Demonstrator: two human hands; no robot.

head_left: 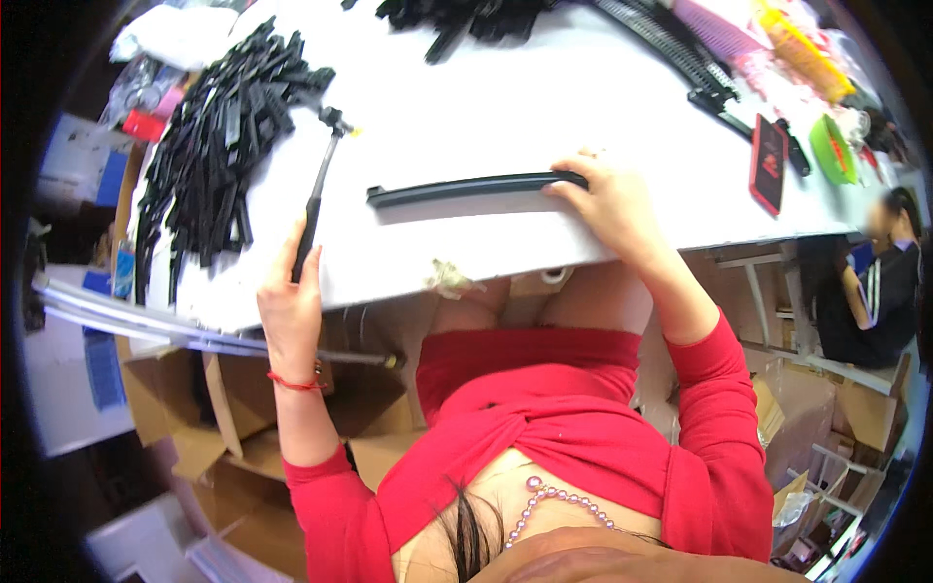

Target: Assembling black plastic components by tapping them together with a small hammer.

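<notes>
My left hand (pixel 292 301) is closed around the black grip of a small hammer (pixel 317 189). The hammer has a thin metal shaft and a dark head with a yellow spot, and it points away from me over the white table (pixel 418 253). My right hand (pixel 612 199) grips the right end of a long, slightly curved black plastic strip (pixel 466 191), thumb in front and fingers behind. That strip lies crosswise on the table, its left end free. Left of the hammer spreads a big heap of short black strips (pixel 219 146).
More black pieces (pixel 466 15) lie at the far edge. On the right are a red-edged phone (pixel 768 165), a green bowl (pixel 832 151) and a yellow item (pixel 802 53). Long silvery rods (pixel 194 332) jut past my left wrist. Cardboard boxes (pixel 262 505) stand below; another person (pixel 875 282) sits at right.
</notes>
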